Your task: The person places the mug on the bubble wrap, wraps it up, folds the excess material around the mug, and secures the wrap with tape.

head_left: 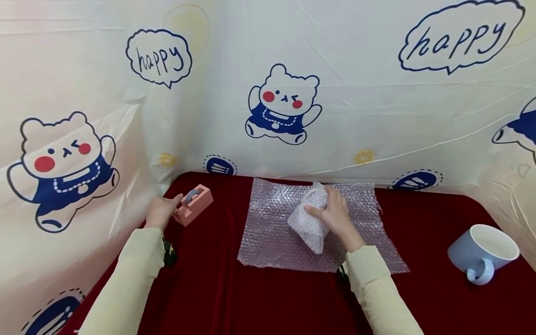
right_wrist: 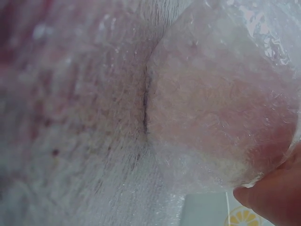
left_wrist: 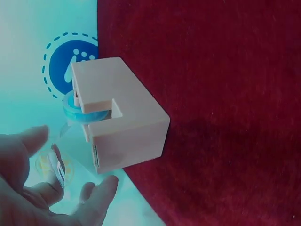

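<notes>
My left hand is at the near end of a pink tape dispenser on the left of the table. In the left wrist view its fingers are spread apart beside the dispenser. A short piece of clear tape shows at one fingertip, near the blue tape roll. My right hand grips a bundle wrapped in bubble wrap, thumb on one side. The right wrist view shows the bundle close up, its contents blurred by the wrap. Under it lies a flat bubble wrap sheet.
A light blue mug with a white inside stands at the right, handle toward me. Dark red cloth covers the table. White printed curtains enclose the back and sides.
</notes>
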`<state>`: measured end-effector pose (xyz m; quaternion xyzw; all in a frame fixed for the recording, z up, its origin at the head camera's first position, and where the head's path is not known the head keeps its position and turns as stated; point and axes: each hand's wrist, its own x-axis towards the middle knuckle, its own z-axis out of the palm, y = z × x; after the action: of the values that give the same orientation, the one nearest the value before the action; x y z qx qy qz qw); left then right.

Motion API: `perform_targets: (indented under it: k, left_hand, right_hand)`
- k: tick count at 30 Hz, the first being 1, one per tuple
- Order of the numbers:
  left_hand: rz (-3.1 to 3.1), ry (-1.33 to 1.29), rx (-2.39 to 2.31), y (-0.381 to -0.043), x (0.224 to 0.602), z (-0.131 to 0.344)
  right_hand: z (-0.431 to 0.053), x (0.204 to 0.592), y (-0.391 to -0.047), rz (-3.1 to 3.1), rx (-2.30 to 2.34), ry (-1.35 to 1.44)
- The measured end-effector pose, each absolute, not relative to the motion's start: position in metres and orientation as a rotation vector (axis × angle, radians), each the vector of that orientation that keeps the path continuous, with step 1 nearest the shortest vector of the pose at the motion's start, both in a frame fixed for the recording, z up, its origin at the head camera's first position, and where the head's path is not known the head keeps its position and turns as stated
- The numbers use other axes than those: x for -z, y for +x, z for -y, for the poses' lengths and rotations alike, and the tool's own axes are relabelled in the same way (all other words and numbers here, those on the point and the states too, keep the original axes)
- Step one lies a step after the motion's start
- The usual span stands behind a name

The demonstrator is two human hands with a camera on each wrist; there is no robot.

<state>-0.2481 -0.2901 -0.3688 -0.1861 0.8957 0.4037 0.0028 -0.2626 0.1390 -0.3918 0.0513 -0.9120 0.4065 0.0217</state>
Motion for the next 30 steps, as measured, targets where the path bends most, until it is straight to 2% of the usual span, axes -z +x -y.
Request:
perform_targets:
  k: [4,14,24,30]
  left_hand:
    - [-2.839,-0.561,-1.275,-0.2456,0.3698,0.2899]
    - [-2.606,-0.733,-1.550,-0.2490,0.3730,0.2913]
    - [-2.201,-0.873,-2.042,-0.2514,0.3678,0.2921]
    - [-2.017,-0.887,-2.130,-0.2468,0.3710,0.2985]
  right_hand:
    - [-0.1393,0.3928,-0.2631,2.835,-1.263,0.162]
    - [-0.1374,0.3914,-0.2630,2.841,-1.264,0.172]
    - [-0.1393,0.3901,-0.2623,2.855,-1.238,0.160]
    - [-0.1412,0.3920,-0.2639,2.871,-1.225,0.151]
